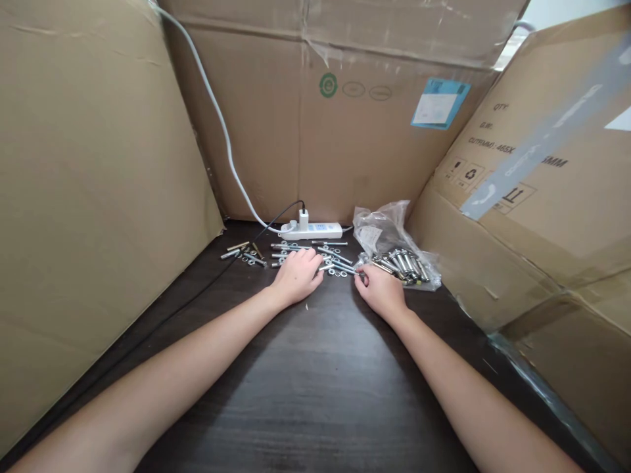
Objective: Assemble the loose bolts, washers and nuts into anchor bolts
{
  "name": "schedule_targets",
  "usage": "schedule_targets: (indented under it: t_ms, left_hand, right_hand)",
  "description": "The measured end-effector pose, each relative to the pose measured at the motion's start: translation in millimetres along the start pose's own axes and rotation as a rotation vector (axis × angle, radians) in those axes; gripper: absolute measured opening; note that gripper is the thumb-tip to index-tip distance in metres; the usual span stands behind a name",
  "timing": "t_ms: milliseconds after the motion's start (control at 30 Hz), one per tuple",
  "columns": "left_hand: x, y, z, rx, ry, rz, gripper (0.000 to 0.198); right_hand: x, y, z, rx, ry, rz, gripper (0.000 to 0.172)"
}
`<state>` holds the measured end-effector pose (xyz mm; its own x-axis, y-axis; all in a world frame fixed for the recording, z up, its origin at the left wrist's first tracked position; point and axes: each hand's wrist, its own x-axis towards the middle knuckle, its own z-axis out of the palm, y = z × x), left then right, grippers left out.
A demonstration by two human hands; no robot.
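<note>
My left hand (297,276) is closed, thumb and fingers pinched around a short silver metal sleeve (326,267) that pokes out to the right. Across from it, my right hand (382,289) is closed at the right end of a long thin bolt (346,268); its fingertips partly hide that end. Between and behind the hands lie several more bolts (340,255) and loose washers (344,274). Just beyond my right hand rests a clear plastic bag (379,226) with many sleeved anchor bolts (408,263) in its mouth.
A white power strip (323,230) with a plugged-in charger (303,219) stands at the back. Its black cable (207,286) runs left across the dark table (315,394). More bolts and brass-coloured pieces (240,247) lie at left. Cardboard boxes (246,112) wall in three sides.
</note>
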<state>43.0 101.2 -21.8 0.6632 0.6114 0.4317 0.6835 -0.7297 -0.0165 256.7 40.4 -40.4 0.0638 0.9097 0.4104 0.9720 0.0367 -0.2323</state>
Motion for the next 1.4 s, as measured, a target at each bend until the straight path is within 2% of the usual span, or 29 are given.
schedule_targets:
  t_ms: [100,267,533,733,900,1000,1200,1400]
  left_hand:
    - [10,-1,9.5,-0.016,-0.042,0.036,0.016]
    - [9,-5,14.7,-0.084,-0.06,0.051,0.012]
    - [8,-10,14.6,-0.245,-0.016,-0.038,0.01]
    - [8,-6,12.4,-0.334,0.04,-0.002,0.011]
    - [6,4,5.5,-0.363,0.008,0.077,0.012]
    - [4,9,2.2,-0.349,-0.003,0.117,0.013]
    - [3,10,0.2,-0.304,0.05,0.15,0.011]
    - [2,12,-1.9,-0.286,0.099,0.193,0.014]
  right_hand:
    - [2,2,1,0.006,-0.012,-0.035,0.017]
    - [2,1,-2,0.01,-0.029,-0.072,0.014]
    - [-3,-2,-2,0.246,0.045,-0.079,0.016]
    - [-6,-5,-3,0.358,0.097,-0.093,0.017]
    - [-9,-12,-4,0.411,0.081,-0.14,0.017]
    - [-11,-16,-6,0.423,0.075,-0.189,0.018]
    - [-14,-21,-11,0.414,0.067,-0.277,0.022]
    - [-15,-23,-12,0.31,0.054,-0.32,0.027]
